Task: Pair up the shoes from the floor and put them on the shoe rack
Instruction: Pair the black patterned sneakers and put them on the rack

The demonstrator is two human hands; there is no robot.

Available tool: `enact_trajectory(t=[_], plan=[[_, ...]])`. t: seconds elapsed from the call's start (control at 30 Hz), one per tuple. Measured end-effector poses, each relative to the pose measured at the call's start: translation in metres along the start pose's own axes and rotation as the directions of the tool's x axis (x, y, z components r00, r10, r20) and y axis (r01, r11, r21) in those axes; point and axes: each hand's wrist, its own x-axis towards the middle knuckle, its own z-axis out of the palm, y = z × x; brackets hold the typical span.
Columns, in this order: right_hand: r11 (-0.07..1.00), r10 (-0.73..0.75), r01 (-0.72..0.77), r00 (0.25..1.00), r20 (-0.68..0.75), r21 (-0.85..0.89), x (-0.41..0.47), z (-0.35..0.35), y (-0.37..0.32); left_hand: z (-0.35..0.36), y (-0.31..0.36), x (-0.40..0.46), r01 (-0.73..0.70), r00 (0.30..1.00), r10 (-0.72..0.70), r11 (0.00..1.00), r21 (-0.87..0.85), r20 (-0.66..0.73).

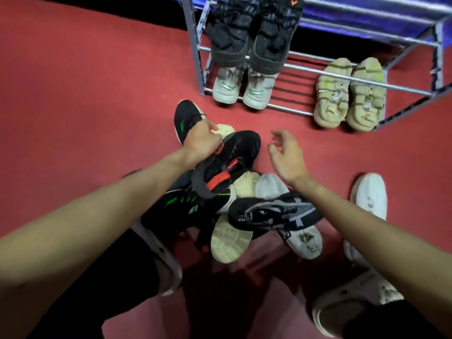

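Observation:
A heap of loose shoes lies on the red floor in front of me. My left hand [201, 140] is shut on a black shoe with red marks [230, 162], gripping its rear edge, above the heap. My right hand [285, 155] hovers open to the right of that shoe, holding nothing. Below are two black shoes with green stripes [188, 118] [181, 206], a black and grey knit shoe [274, 212], and pale upturned soles [228, 241]. The metal shoe rack [330, 75] stands behind, holding a black pair [252, 37], a grey-white pair [241, 90] and a beige pair [349, 96].
A single white shoe [369, 194] lies on the floor at the right. My own feet in pale clogs [352, 302] [166, 260] are at the bottom. Bare red floor stretches left of the rack, and the rack's upper bars at the right hold nothing.

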Motion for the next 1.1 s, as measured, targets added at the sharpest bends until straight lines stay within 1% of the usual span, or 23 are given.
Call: enact_trajectory(t=[0.07,0.1,0.17,0.2,0.27,0.33,0.37,0.43,0.5,0.57,0.63,0.7,0.77,0.83,0.93,1.0,1.03,1.1], plan=[[0.998,-0.021,0.025,0.996,0.087,-0.053,-0.028,-0.004,0.015,0.006,-0.014,-0.02,-0.065,0.998,0.065,0.992,0.111,0.005],[0.995,-0.036,0.048,0.992,0.121,-0.093,-0.041,-0.008,0.022,0.009,-0.02,-0.029,-0.127,0.992,0.127,0.977,0.173,0.013],[0.983,-0.053,0.079,0.987,0.153,-0.168,-0.063,-0.015,0.039,0.013,-0.032,-0.047,-0.28,0.96,0.275,0.911,0.303,0.06],[0.978,-0.044,0.071,0.989,0.141,-0.196,-0.073,-0.018,0.048,0.015,-0.036,-0.055,-0.352,0.935,0.343,0.866,0.354,0.091],[0.968,0.023,-0.009,0.998,0.054,-0.252,-0.091,-0.026,0.064,0.021,-0.041,-0.071,-0.463,0.883,0.45,0.781,0.419,0.138],[0.945,0.133,-0.146,0.989,-0.062,-0.294,-0.107,-0.033,0.078,0.028,-0.042,-0.086,-0.542,0.835,0.517,0.71,0.45,0.189],[0.926,0.207,-0.234,0.971,-0.118,-0.296,-0.115,-0.035,0.085,0.033,-0.043,-0.093,-0.579,0.81,0.539,0.676,0.456,0.229],[0.882,0.365,-0.41,0.906,-0.215,-0.23,-0.126,-0.037,0.093,0.043,-0.042,-0.105,-0.636,0.77,0.543,0.616,0.465,0.335],[0.817,0.539,-0.572,0.804,-0.252,-0.079,-0.133,-0.04,0.096,0.057,-0.043,-0.114,-0.671,0.741,0.481,0.526,0.523,0.468],[0.736,0.675,-0.669,0.713,-0.188,0.106,-0.136,-0.037,0.101,0.072,-0.048,-0.118,-0.668,0.744,0.376,0.449,0.594,0.553],[0.682,0.724,-0.699,0.687,-0.062,0.217,-0.139,-0.031,0.105,0.086,-0.055,-0.12,-0.642,0.766,0.312,0.417,0.644,0.562],[0.657,0.722,-0.714,0.688,0.072,0.241,-0.143,-0.018,0.112,0.099,-0.061,-0.121,-0.598,0.801,0.308,0.428,0.677,0.513],[0.655,0.69,-0.717,0.696,0.2,0.238,-0.15,-0.009,0.107,0.107,-0.064,-0.124,-0.539,0.842,0.294,0.479,0.693,0.451],[0.644,0.655,-0.704,0.709,0.26,0.298,-0.153,-0.002,0.096,0.11,-0.064,-0.126,-0.493,0.869,0.269,0.533,0.687,0.415],[0.572,0.641,-0.693,0.711,0.288,0.438,-0.153,0.005,0.09,0.104,-0.065,-0.133,-0.45,0.891,0.268,0.624,0.639,0.366],[0.541,0.648,-0.691,0.706,0.287,0.479,-0.154,0.008,0.086,0.104,-0.071,-0.143,-0.448,0.893,0.288,0.65,0.614,0.346],[0.548,0.654,-0.686,0.708,0.266,0.479,-0.155,0.01,0.083,0.106,-0.074,-0.15,-0.442,0.895,0.286,0.675,0.59,0.343],[0.58,0.672,-0.667,0.717,0.188,0.468,-0.158,0.015,0.08,0.111,-0.083,-0.163,-0.406,0.895,0.221,0.763,0.503,0.386]])
